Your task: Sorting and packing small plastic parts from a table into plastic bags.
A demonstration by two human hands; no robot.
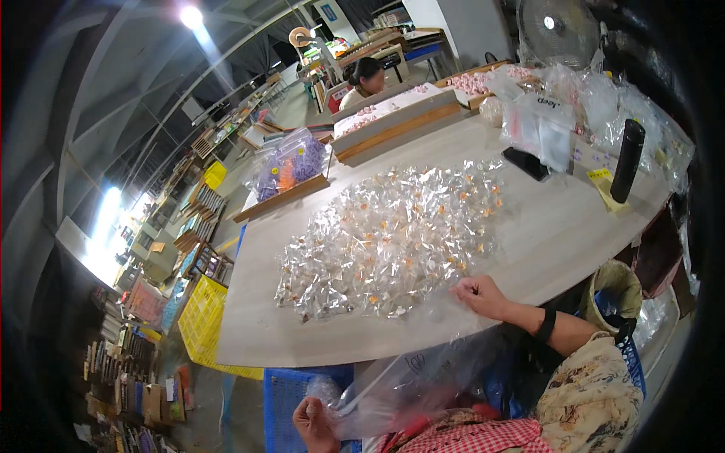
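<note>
Warehouse shelving and stacked goods curve around a pale wooden table (559,234), where a wide heap of small clear packets (393,238) with orange bits lies in the middle, a black flask (627,160) stands upright at the far right and another person (365,80) sits across. At the near edge the right hand (480,294) pinches the heap's rim with curled fingers, touching the packets. Below the table, over a blue crate (291,396), the left hand (313,424) is clenched on the mouth of a large clear bag (411,385).
</note>
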